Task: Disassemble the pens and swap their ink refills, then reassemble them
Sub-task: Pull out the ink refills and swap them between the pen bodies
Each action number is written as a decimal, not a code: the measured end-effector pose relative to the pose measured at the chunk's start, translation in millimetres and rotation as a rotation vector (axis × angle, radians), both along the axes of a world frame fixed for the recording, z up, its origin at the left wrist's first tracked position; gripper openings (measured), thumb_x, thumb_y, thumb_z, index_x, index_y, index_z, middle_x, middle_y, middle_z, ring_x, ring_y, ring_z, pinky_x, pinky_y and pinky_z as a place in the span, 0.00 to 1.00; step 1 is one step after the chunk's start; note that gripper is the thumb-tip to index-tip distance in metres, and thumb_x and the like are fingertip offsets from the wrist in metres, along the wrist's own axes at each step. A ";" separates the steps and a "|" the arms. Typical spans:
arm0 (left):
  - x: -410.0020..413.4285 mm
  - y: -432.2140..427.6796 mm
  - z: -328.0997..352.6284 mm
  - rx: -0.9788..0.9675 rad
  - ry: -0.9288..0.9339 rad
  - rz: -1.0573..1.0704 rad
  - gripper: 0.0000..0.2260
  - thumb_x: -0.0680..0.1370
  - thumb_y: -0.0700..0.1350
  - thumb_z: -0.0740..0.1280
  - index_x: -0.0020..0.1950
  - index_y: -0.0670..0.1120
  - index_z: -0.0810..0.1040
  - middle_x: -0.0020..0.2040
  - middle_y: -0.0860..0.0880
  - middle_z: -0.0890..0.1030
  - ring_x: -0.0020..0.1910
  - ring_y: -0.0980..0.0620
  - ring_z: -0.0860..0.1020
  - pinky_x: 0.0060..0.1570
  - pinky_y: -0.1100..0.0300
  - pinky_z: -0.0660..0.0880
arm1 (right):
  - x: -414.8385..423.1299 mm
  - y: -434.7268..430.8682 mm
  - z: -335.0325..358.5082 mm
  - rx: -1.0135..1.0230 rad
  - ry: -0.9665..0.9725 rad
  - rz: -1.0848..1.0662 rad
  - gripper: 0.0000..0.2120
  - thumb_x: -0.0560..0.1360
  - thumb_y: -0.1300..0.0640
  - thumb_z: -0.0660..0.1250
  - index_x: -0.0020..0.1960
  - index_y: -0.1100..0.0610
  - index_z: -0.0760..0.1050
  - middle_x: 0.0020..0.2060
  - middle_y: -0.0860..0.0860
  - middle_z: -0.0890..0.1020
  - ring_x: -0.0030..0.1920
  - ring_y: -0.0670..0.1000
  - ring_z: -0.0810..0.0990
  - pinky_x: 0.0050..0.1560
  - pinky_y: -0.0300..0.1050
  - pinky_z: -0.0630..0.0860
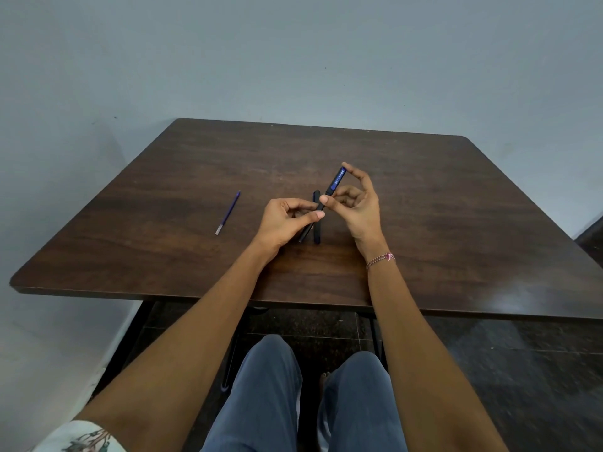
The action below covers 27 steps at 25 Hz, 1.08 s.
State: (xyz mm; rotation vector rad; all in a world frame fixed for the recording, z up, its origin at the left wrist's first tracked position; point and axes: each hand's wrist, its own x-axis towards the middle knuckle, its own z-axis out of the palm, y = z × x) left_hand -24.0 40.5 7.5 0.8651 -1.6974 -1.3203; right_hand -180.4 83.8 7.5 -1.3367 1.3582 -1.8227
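A dark pen with a blue labelled upper section (336,183) is held tilted above the brown table (424,207). My right hand (357,207) pinches its blue part between thumb and fingers, one fingertip on the top end. My left hand (287,220) pinches the black lower part of the same pen. A second dark pen piece (316,234) lies flat on the table just under and behind my hands, partly hidden. A loose blue ink refill (227,213) lies on the table to the left, apart from both hands.
The table stands against a pale blue-grey wall (293,60). Its near edge (195,296) runs just above my knees. A dark tiled floor (522,370) lies below on the right.
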 end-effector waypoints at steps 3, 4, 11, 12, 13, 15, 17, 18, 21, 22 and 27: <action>0.2 -0.5 0.0 0.001 -0.009 0.005 0.09 0.69 0.40 0.76 0.48 0.44 0.83 0.45 0.40 0.84 0.43 0.47 0.81 0.49 0.54 0.78 | -0.4 0.4 0.3 -0.023 -0.006 -0.007 0.32 0.65 0.65 0.78 0.65 0.53 0.69 0.35 0.51 0.81 0.39 0.44 0.81 0.48 0.37 0.78; 0.5 -0.5 0.3 0.007 -0.012 0.004 0.09 0.69 0.40 0.76 0.48 0.44 0.83 0.44 0.40 0.84 0.42 0.47 0.81 0.49 0.53 0.79 | -0.4 0.3 0.3 -0.023 -0.015 -0.008 0.32 0.65 0.65 0.78 0.65 0.54 0.69 0.35 0.51 0.81 0.39 0.44 0.81 0.47 0.37 0.78; 1.7 2.1 2.4 0.001 -0.020 0.002 0.07 0.68 0.39 0.76 0.44 0.45 0.83 0.38 0.46 0.82 0.39 0.49 0.79 0.46 0.57 0.77 | -1.1 0.3 -0.3 -0.024 -0.053 0.022 0.30 0.64 0.65 0.78 0.61 0.51 0.71 0.35 0.48 0.82 0.39 0.47 0.81 0.49 0.42 0.79; 1.8 2.3 2.3 -0.002 -0.017 0.003 0.07 0.68 0.39 0.77 0.43 0.45 0.83 0.38 0.46 0.82 0.39 0.50 0.78 0.46 0.58 0.77 | -1.2 0.3 -0.4 -0.027 -0.055 0.026 0.30 0.64 0.65 0.78 0.61 0.51 0.71 0.35 0.48 0.83 0.39 0.48 0.82 0.49 0.42 0.79; 2.0 2.6 2.5 -0.002 -0.015 0.004 0.07 0.68 0.39 0.77 0.43 0.46 0.83 0.38 0.46 0.82 0.39 0.51 0.78 0.46 0.59 0.77 | -1.3 0.4 -0.5 -0.031 -0.057 0.027 0.29 0.64 0.65 0.78 0.60 0.50 0.71 0.35 0.48 0.83 0.39 0.48 0.82 0.49 0.42 0.79; 2.3 2.5 2.7 -0.001 -0.014 0.006 0.07 0.68 0.39 0.77 0.43 0.45 0.83 0.38 0.47 0.82 0.39 0.52 0.78 0.45 0.60 0.76 | -0.9 1.0 0.1 -0.033 -0.056 0.026 0.29 0.64 0.65 0.78 0.60 0.50 0.72 0.34 0.48 0.83 0.39 0.47 0.82 0.48 0.41 0.79; 2.3 2.3 2.9 -0.004 -0.017 0.007 0.07 0.68 0.39 0.77 0.44 0.44 0.83 0.38 0.45 0.82 0.39 0.50 0.78 0.45 0.59 0.76 | -0.5 2.1 1.3 -0.026 -0.058 0.032 0.29 0.64 0.66 0.78 0.59 0.50 0.72 0.34 0.48 0.83 0.39 0.47 0.82 0.48 0.41 0.79; 2.7 2.4 2.7 -0.005 -0.017 0.007 0.07 0.68 0.39 0.77 0.44 0.44 0.83 0.38 0.44 0.82 0.38 0.50 0.78 0.44 0.59 0.76 | 0.1 2.8 1.9 -0.019 -0.064 0.041 0.29 0.64 0.66 0.78 0.59 0.51 0.72 0.34 0.48 0.83 0.39 0.47 0.82 0.48 0.41 0.79; 4.1 3.4 2.5 0.000 0.005 0.021 0.06 0.68 0.39 0.76 0.43 0.44 0.83 0.38 0.44 0.82 0.37 0.51 0.78 0.38 0.64 0.77 | 2.2 3.0 8.0 0.000 -0.039 0.063 0.29 0.64 0.67 0.78 0.59 0.51 0.72 0.34 0.51 0.82 0.38 0.46 0.82 0.47 0.39 0.79; 4.5 3.6 2.4 0.005 0.018 0.034 0.06 0.68 0.38 0.76 0.43 0.45 0.83 0.37 0.45 0.82 0.36 0.52 0.79 0.37 0.66 0.77 | 3.4 2.2 11.2 0.008 -0.020 0.073 0.29 0.64 0.67 0.78 0.60 0.51 0.72 0.34 0.52 0.81 0.37 0.46 0.81 0.46 0.39 0.79; 3.9 4.8 3.9 0.028 0.079 0.053 0.06 0.69 0.37 0.76 0.41 0.46 0.82 0.33 0.51 0.82 0.31 0.59 0.80 0.33 0.66 0.78 | 4.7 0.8 31.7 0.057 0.120 0.119 0.30 0.64 0.66 0.78 0.62 0.51 0.73 0.34 0.52 0.81 0.37 0.47 0.81 0.46 0.40 0.79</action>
